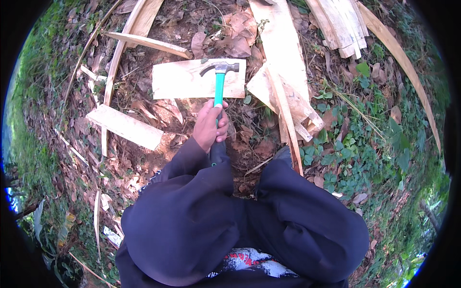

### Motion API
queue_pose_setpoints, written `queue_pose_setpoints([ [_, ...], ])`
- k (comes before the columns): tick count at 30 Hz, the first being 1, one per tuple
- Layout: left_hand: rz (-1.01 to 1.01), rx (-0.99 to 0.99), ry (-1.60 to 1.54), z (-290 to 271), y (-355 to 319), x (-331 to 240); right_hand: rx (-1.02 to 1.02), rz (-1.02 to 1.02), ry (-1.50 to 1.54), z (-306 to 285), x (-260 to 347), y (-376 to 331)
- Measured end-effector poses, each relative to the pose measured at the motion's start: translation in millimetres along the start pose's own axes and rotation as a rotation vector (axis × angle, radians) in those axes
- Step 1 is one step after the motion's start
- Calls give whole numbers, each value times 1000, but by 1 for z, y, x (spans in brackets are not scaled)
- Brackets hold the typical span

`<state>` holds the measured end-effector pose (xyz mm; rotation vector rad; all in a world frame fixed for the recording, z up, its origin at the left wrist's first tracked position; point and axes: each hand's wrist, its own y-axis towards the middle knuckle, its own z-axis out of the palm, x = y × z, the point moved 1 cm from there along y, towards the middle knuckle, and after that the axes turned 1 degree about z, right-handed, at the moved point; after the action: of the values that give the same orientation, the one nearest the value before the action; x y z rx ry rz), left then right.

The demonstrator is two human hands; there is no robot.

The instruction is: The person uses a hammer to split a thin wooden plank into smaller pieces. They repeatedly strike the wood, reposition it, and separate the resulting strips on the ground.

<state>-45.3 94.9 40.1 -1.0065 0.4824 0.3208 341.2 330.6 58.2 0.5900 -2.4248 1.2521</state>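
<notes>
My left hand point(210, 127) is closed around the lower part of a claw hammer's green handle point(219, 89). The hammer's metal head point(220, 67) rests on or just above the top edge of a flat pale wooden board point(182, 81) lying on the ground in front of me. My dark sleeve runs from the hand back toward my body. My right hand does not show; dark-clothed knees fill the lower middle of the view.
Rough planks and offcuts lie around: a short board point(126, 127) at the left, long slats point(283, 57) at the right, a stack point(341, 24) at the top right. Dry leaves and soil cover the ground, with green plants point(355, 149) at the right.
</notes>
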Motion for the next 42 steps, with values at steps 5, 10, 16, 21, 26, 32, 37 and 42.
queue_pose_setpoints([
  [5, 93, 17, -139, 29, -5, 1, 51, 24, 109, 5, -1, -6],
  [10, 50, 43, -154, 40, -1, 18, 85, 39, 158, 16, 0, -21],
  [16, 289, -81, -402, 41, 1, 11, 96, 40, 193, 17, 2, -29],
  [21, -173, 282, -27, 61, -9, 9, 110, 29, 215, 22, 1, -27],
  [26, 214, 18, -120, 36, 2, 4, 115, -2, 209, 19, 2, -11],
  [32, 289, 46, 373, -18, -2, -17, 101, -44, 196, 23, -4, 16],
  [37, 221, 270, 345, -33, -21, -39, 111, -106, 279, 9, 45, 22],
  [42, 305, 74, 766, -28, -10, -43, 171, 6, 252, -14, 45, 37],
])
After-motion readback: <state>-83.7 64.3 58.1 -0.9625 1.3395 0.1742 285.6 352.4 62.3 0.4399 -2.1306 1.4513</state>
